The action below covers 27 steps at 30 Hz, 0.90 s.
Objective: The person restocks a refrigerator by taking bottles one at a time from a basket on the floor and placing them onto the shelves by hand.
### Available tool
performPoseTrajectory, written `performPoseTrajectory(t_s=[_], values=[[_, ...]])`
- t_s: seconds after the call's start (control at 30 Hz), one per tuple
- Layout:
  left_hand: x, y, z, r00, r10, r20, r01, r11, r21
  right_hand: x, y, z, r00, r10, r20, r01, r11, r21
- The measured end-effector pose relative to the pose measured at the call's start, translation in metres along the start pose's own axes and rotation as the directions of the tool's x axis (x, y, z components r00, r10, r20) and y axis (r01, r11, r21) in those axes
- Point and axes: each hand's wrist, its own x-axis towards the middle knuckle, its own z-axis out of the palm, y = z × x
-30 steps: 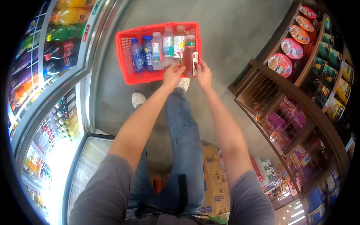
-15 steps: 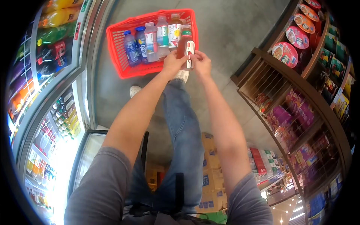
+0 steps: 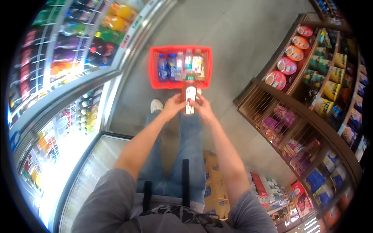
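Left hand (image 3: 173, 107) and right hand (image 3: 204, 108), fingers curled, held a bottle (image 3: 190, 95); basket (image 3: 163, 85) sat on grey floor (image 3: 237, 54), between fridge (image 3: 77, 83) and shelves (image 3: 305, 111)

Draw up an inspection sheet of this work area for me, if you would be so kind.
Surface: grey floor, bare around the basket.
Job's things: reddish-brown bottle with a green cap band, held up; red basket on the floor, with five other bottles inside.
Clutter: cardboard boxes low in view.
Hands: left hand and right hand both hold the reddish-brown bottle.
Cables: nothing seen for certain; dark straps hang at the front.
Surroundings: lit drinks cooler left, stocked shelves right.
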Motion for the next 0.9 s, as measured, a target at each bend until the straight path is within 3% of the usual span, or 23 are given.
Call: performPoseTrajectory(t_s=[0.13,0.17,0.27,0.43,0.53,0.7,0.77,0.83,0.9], values=[[-0.083,0.045,-0.012,0.993,0.120,0.015,-0.120,0.992,-0.035,-0.057,-0.040,0.066,0.997,-0.040,0.063,0.044,0.998,-0.055],[-0.100,0.053,-0.015,0.988,0.154,-0.009,-0.154,0.980,-0.127,-0.074,-0.054,0.084,0.997,-0.035,0.071,0.042,0.995,-0.088],[-0.156,0.093,-0.031,0.984,0.176,-0.039,-0.177,0.983,-0.039,-0.109,-0.079,0.131,0.985,-0.125,0.122,0.146,0.972,-0.183],[-0.253,0.157,-0.063,0.953,0.292,-0.084,-0.292,0.956,0.019,-0.181,-0.126,0.216,0.981,-0.110,0.157,0.152,0.945,-0.289],[-0.309,0.177,-0.085,0.933,0.353,-0.073,-0.321,0.906,0.276,-0.231,-0.144,0.270,0.974,-0.092,0.207,0.143,0.958,-0.249],[-0.367,0.193,-0.113,0.857,0.513,-0.034,-0.502,0.850,0.159,-0.273,-0.173,0.329,0.953,-0.052,0.300,0.178,0.894,-0.410],[-0.398,0.209,-0.116,0.857,0.514,-0.043,-0.509,0.856,0.090,-0.290,-0.185,0.350,0.934,-0.075,0.350,0.208,0.909,-0.361],[-0.416,0.218,-0.122,0.819,0.566,-0.092,-0.544,0.817,0.188,-0.289,-0.184,0.358,0.905,-0.092,0.416,0.260,0.893,-0.368],[-0.438,0.224,-0.123,0.760,0.646,-0.074,-0.600,0.741,0.303,-0.294,-0.183,0.366,0.811,-0.159,0.563,0.350,0.903,-0.249]])
